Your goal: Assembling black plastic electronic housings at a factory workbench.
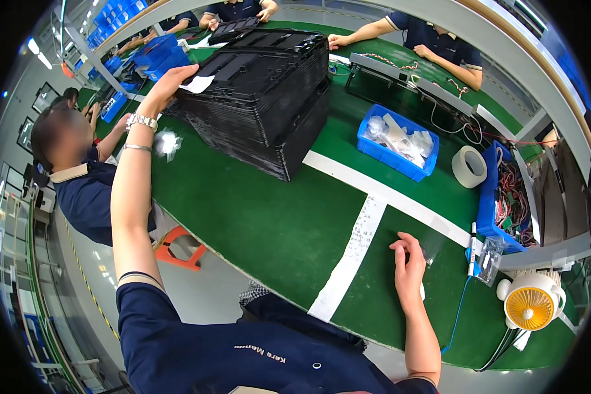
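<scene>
- Stacked black trays [262, 92] stand on the green table [269, 223]; left hand [171, 82] lies flat and open on the top tray beside a paper slip [197, 83]
- right hand [408, 262] pinches a small clear bag [430, 253], fingers curled; nothing lifted yet

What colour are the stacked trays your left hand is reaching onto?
Black. The stacked trays under the left hand show plainly in the head view.

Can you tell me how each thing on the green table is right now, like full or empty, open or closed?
Left hand: stretched out, resting on the black trays.
Black trays: stacked high.
Right hand: on the table, fingers curled over a small clear bag.
Blue bin: open, holding clear-bagged parts.
Tape roll: lying flat.
Small fan: upright; running or not, cannot tell.
</scene>
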`<move>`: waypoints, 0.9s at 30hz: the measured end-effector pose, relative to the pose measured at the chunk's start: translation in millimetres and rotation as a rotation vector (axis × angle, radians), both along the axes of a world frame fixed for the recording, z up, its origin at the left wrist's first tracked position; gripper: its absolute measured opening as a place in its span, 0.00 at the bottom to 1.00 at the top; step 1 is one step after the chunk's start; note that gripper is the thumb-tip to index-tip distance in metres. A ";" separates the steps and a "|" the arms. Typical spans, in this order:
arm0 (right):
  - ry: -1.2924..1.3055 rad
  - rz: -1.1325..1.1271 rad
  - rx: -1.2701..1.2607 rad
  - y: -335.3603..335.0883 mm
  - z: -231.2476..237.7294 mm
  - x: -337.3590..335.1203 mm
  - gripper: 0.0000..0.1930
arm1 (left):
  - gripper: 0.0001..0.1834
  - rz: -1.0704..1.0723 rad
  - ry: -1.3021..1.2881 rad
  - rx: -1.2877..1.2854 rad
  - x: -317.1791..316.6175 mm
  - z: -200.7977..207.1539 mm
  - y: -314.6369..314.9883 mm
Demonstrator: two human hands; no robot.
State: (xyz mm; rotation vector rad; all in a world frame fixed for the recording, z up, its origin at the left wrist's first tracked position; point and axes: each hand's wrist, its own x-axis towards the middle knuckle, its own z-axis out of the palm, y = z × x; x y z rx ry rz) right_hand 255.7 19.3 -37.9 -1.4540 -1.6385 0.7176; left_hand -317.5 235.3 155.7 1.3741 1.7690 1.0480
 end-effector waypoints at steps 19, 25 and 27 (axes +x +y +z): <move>-0.032 0.010 0.030 0.0 -1.3 0.3 0.12 | 0.20 -0.223 0.997 0.925 137.5 19.6 -109.3; -0.030 0.021 0.018 0.7 0.2 -2.2 0.13 | 0.31 -0.412 0.945 0.744 156.2 8.0 -118.7; -0.039 0.021 0.025 0.5 0.7 -2.5 0.13 | 0.30 -0.411 0.943 0.739 154.3 3.9 -112.1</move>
